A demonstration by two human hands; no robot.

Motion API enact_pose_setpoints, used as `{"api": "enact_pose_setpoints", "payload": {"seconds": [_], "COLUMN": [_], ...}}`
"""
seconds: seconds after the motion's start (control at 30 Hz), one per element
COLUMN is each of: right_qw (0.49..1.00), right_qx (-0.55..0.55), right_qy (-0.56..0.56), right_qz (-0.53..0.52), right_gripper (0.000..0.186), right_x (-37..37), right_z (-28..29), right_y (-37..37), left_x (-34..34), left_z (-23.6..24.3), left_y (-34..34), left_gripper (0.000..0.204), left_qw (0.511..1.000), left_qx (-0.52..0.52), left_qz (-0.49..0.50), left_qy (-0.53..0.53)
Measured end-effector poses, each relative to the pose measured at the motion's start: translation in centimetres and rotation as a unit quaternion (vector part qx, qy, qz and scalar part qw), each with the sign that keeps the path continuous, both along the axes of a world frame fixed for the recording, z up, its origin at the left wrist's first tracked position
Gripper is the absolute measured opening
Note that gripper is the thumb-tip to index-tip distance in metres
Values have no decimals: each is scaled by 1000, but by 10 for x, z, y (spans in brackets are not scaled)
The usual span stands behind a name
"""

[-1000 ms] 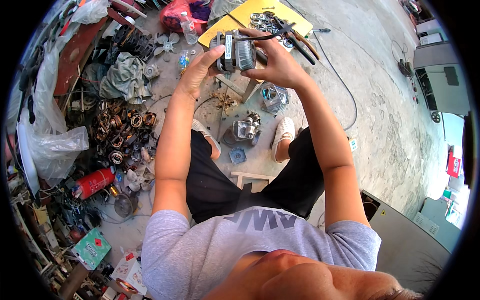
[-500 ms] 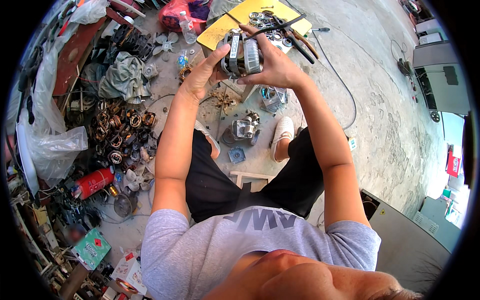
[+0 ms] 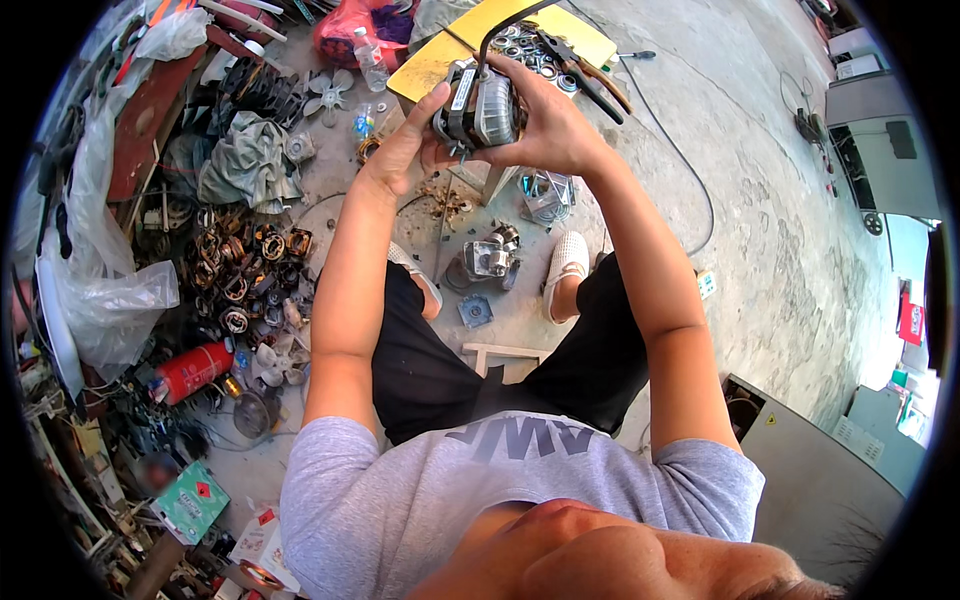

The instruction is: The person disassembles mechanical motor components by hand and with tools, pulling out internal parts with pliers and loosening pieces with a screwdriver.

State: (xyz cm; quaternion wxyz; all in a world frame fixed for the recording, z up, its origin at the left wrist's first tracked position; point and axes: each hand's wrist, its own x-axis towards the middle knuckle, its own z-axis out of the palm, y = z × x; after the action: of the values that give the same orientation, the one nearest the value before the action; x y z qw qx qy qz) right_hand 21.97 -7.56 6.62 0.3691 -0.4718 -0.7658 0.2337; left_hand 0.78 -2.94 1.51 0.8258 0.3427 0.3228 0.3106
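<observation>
- Far left, a clear plastic bag (image 3: 120, 310) is lying crumpled against the clutter, with a red cylinder (image 3: 192, 370) on the floor just below it
- Next over, a heap of copper-wound coils (image 3: 250, 270) is spread on the concrete, and a grey cloth (image 3: 240, 165) is bunched above it beside a small white fan blade (image 3: 330, 92)
- Moving in, the left hand (image 3: 400, 150) is being held up in front of the body, thumb raised, fingers pressed to the left side of a small electric motor (image 3: 478, 105)
- The motor is being held in the air between both hands, above the floor and in front of the yellow board (image 3: 590, 40), a black cable arching up from its top
- On the floor under it, a metal motor housing (image 3: 487, 262) is sitting between the feet, a white shoe (image 3: 567, 255) just to its right
- The right hand (image 3: 555, 130) is wrapped around the motor's right side, fingers closed on it, so the motor is being gripped from both sides
- On the yellow board, pliers (image 3: 585, 75) are lying beside a scatter of small round metal parts (image 3: 525, 45)
- Far right, a grey cabinet (image 3: 830, 480) is standing on the concrete
</observation>
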Motion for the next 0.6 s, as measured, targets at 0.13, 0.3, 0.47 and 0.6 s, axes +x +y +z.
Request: {"api": "enact_pose_setpoints", "payload": {"seconds": [0.13,0.3,0.47,0.6], "right_qw": [999,996,987,964], "right_qx": [41,-7,-23,-39], "right_qy": [6,61,131,245], "right_qz": [-22,-56,-89,-96], "right_gripper": [99,99,104,100], "right_x": [9,16,33,43], "right_z": [-7,-4,-9,4], "right_y": [6,8,17,17], "left_x": [3,2,20,22], "left_z": [-3,-4,4,-1], "left_y": [8,18,16,26], "left_gripper": [68,69,81,85], "left_qw": [1000,994,997,997], "left_qx": [-14,-78,-73,-63], "left_qz": [-8,-29,-2,-24], "left_qy": [-19,-71,-40,-34]}}
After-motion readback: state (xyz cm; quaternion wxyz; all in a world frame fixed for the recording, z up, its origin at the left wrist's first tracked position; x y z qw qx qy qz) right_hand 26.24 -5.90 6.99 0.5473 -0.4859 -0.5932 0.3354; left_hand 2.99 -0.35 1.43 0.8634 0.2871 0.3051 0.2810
